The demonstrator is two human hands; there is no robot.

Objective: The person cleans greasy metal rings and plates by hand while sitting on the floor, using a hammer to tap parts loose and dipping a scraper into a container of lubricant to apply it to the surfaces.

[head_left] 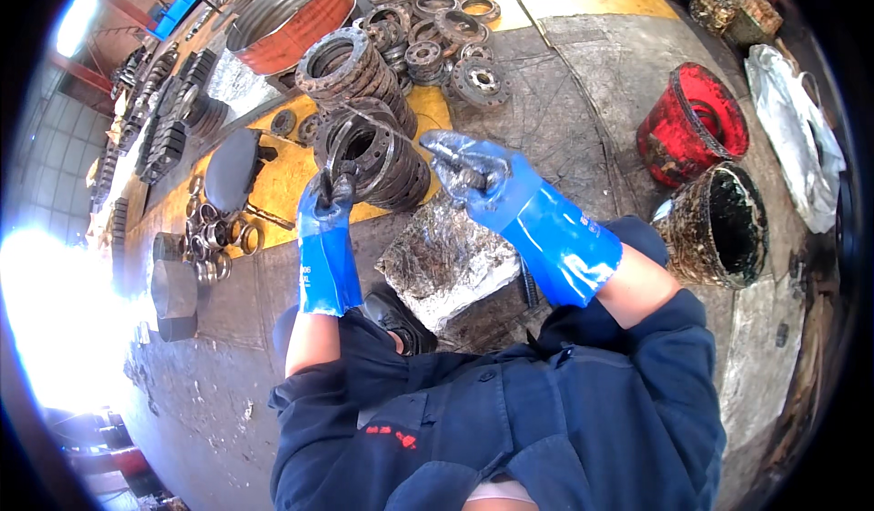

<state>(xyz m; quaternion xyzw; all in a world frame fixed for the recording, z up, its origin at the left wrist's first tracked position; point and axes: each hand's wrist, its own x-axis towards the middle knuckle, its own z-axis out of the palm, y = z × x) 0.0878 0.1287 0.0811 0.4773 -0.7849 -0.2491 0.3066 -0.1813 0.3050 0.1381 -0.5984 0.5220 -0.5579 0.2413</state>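
My left hand, in a blue rubber glove with dark grease on the fingers, is closed on a thin dark metal ring. The ring is tilted over a stack of greasy flanged metal rings. My right hand, gloved the same way, is held to the right of that stack with its fingers closed and pointing left. Whatever its fingers grip is too dark and greasy to make out. Below my hands sits a block wrapped in crumpled, grease-stained silvery sheet.
Another ring stack stands behind, with several loose rings farther off. An orange-red drum is at the far left. Small rings lie left. At right are a red bucket, a grimy bucket and a plastic bag.
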